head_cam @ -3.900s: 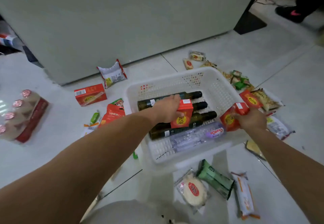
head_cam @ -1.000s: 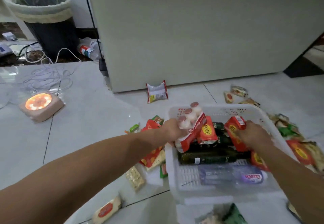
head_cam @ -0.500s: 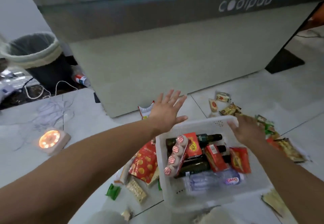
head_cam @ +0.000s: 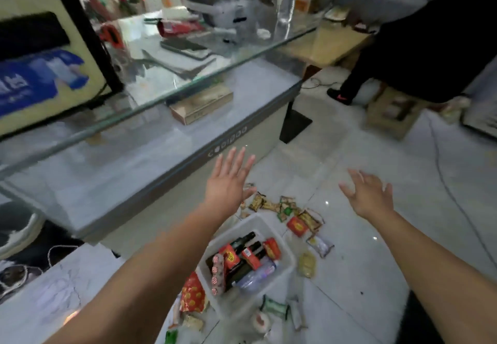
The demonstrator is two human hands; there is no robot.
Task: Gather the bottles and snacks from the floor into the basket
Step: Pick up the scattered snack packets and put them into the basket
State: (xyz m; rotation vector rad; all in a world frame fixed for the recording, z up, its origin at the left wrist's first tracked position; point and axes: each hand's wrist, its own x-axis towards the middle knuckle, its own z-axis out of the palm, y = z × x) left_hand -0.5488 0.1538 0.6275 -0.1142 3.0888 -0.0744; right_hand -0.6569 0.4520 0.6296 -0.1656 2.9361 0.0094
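The white plastic basket (head_cam: pixel 285 265) stands on the tiled floor far below. It holds dark glass bottles (head_cam: pixel 243 241), a clear water bottle (head_cam: pixel 256 276), red snack boxes (head_cam: pixel 272 248) and a pack of small yogurt bottles (head_cam: pixel 216 271). Snack packets (head_cam: pixel 285 208) lie scattered on the floor beyond the basket, a red bag (head_cam: pixel 192 294) lies at its left, and a green packet (head_cam: pixel 274 308) lies in front. My left hand (head_cam: pixel 228 185) is raised high above the basket, empty with fingers spread. My right hand (head_cam: pixel 368 195) is also raised and spread, holding nothing.
A glass display counter (head_cam: pixel 150 107) runs along the left with a box and clutter on it. A person in black (head_cam: pixel 419 56) stands at the far right beside a cardboard box (head_cam: pixel 390 115). A cable (head_cam: pixel 441 166) trails over the floor.
Both hands let go of the yogurt pack and the red boxes, which now lie in the basket. The hands lifted away and the view rose high above the floor.
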